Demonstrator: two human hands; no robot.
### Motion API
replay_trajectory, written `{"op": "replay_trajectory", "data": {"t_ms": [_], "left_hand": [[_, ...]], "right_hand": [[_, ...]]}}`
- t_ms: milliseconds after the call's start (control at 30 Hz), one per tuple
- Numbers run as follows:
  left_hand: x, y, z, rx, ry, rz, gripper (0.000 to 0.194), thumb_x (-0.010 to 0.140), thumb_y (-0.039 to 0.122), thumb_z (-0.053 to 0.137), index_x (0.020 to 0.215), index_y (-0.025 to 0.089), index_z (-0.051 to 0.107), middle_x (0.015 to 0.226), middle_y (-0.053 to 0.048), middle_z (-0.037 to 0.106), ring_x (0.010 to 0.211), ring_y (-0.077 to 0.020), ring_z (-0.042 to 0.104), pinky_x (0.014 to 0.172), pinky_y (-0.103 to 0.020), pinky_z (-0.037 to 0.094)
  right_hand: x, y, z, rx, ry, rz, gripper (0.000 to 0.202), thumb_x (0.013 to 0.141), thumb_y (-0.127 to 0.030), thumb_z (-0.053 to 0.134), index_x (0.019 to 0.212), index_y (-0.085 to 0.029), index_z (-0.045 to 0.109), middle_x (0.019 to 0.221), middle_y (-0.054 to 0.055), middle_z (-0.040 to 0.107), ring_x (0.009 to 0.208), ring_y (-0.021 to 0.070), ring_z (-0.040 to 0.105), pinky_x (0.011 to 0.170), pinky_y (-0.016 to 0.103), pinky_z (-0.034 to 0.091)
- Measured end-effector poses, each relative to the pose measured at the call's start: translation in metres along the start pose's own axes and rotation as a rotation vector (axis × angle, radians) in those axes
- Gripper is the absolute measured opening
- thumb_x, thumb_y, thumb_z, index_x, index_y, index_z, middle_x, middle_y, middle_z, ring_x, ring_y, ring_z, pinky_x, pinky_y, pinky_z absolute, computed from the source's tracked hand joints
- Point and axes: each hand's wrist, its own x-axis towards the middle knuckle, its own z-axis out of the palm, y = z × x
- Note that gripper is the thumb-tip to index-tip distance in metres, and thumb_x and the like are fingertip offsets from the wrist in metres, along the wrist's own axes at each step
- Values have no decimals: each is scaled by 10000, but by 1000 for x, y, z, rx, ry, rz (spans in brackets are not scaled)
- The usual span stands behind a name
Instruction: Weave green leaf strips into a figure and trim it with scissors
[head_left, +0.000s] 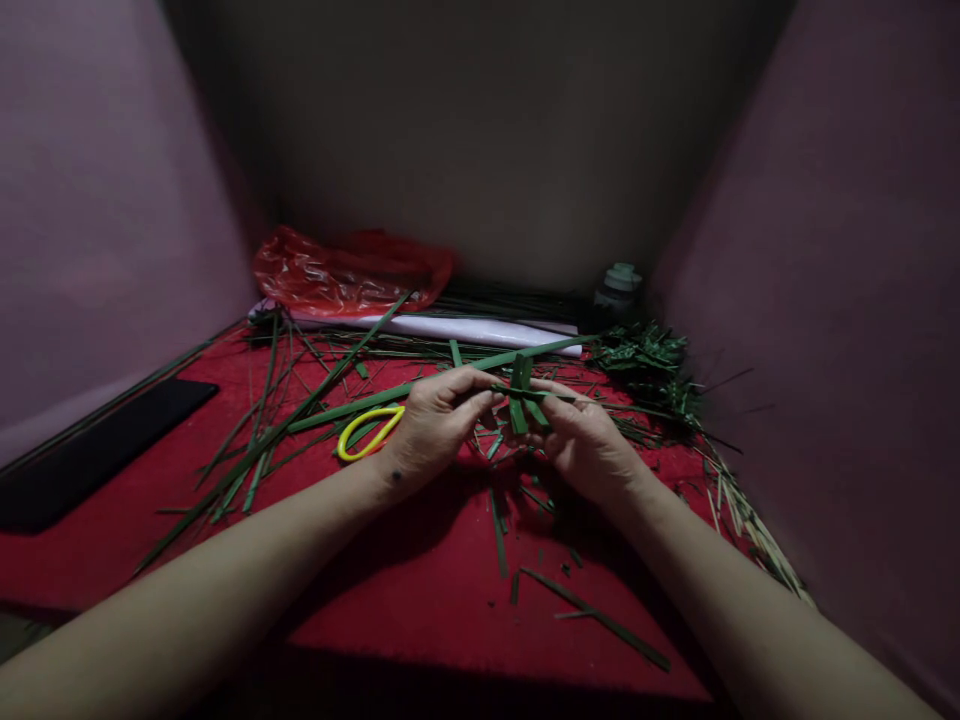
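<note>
Folded green leaf piece: it's up in the air over the counter point(390, 625), held between both grips, with a short upright bit crossing a sideways strip point(520, 395).
Left grip: thumb and fingers pinched on the piece's left end point(442, 418).
Right grip: fingers closed round its right end, thumb toward the middle point(589, 440).
Yellow handle: loop just left of the left grip, rest of it hidden by the hand point(343, 440).
Long green strips: fanned out left of the left grip point(217, 495), plus a wide one running behind both point(555, 348).
Scraps: scattered below the grips, longest one nearer the front edge point(600, 617).
Leafy bundle: beyond the right grip, off to its right point(641, 350).
Bottle: behind that bundle point(619, 290).
White roll: lying behind both grips point(472, 329).
Red plastic bag: past the roll, back left of the left grip point(352, 272).
Black slab: well off to the left grip's left point(105, 455).
</note>
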Motion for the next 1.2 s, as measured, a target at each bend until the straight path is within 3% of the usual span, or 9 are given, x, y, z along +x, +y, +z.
{"op": "replay_trajectory", "data": {"t_ms": [167,267,400,500,600,767,1000,1200], "left_hand": [[-6,-4,7,110,-138,71,131,777,177,528,866,150,620,767,-26,621,600,-88,549,546,-189,449],[-3,0,5,58,-190,-57,201,767,162,501,947,152,590,766,-22,620,569,-89,550,531,-198,452],[4,9,0,-48,-148,-281,208,765,252,517,931,143,577,695,-1,587,484,-75,502,444,-186,411],[5,13,-2,-102,-169,-333,265,737,363,573,902,157,598,686,9,566,483,-65,471,408,-167,361],[3,12,-1,-148,-228,-371,269,718,376,597,876,159,603,641,18,553,459,-57,443,396,-163,323],[-1,9,4,-223,-202,-391,177,717,317,594,753,144,593,558,35,514,416,-53,403,390,-173,306],[-2,11,7,-194,-149,-354,129,692,254,613,734,134,633,602,17,578,507,-82,485,483,-198,375],[-3,12,8,-198,-156,-361,108,676,217,624,721,119,624,653,6,597,527,-82,493,504,-203,384]], "right_hand": [[1,5,2,-13,221,-5,283,542,-165,755,801,-167,638,704,9,688,611,139,628,595,268,494],[2,6,-1,-44,258,-3,301,526,-165,761,790,-172,616,670,-2,679,552,147,613,528,280,490],[1,7,-5,-154,250,-8,315,548,-193,756,821,-179,600,649,-7,667,525,145,600,508,283,478],[-2,8,-4,-234,218,-11,292,564,-206,750,815,-174,603,616,-15,654,503,125,587,506,253,458],[-6,7,1,-276,171,43,265,585,-224,734,807,-177,597,595,-9,650,481,135,587,452,237,431],[-10,6,7,-236,147,123,268,607,-258,711,825,-189,572,594,9,654,465,165,597,363,216,380],[-7,13,4,-206,162,95,313,575,-274,727,818,-205,542,571,-3,646,444,159,577,318,196,333],[-8,15,4,-231,133,79,225,596,-233,679,778,-196,552,534,-20,617,419,129,539,316,184,312]]}}
